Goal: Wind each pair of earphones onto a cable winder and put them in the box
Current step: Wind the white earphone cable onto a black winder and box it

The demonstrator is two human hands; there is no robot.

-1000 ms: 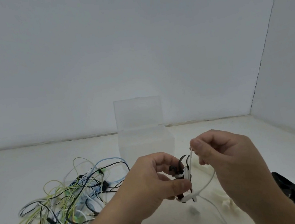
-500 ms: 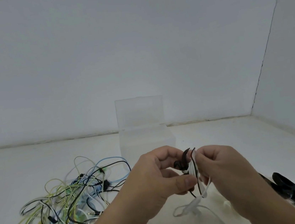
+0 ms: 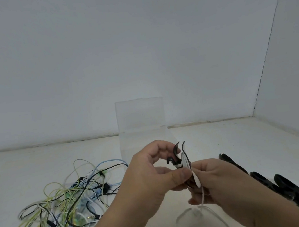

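My left hand point(image 3: 149, 177) pinches a black cable winder point(image 3: 178, 157) between thumb and fingers, held upright above the table. White earphone cable point(image 3: 195, 178) is wrapped around the winder. Just right of it and lower, my right hand point(image 3: 219, 185) grips the same white cable, whose loose end loops down to the table point(image 3: 199, 218). The clear plastic box point(image 3: 142, 131) stands behind my hands with its lid raised.
A tangle of green, blue, black and white earphones point(image 3: 65, 204) lies on the table at the left. Several black cable winders point(image 3: 278, 184) lie at the right. White walls meet in a corner at the far right.
My right hand has dropped from above the winder to below and right of it, drawing the white cable down along the winder. My left hand has lifted the winder slightly.
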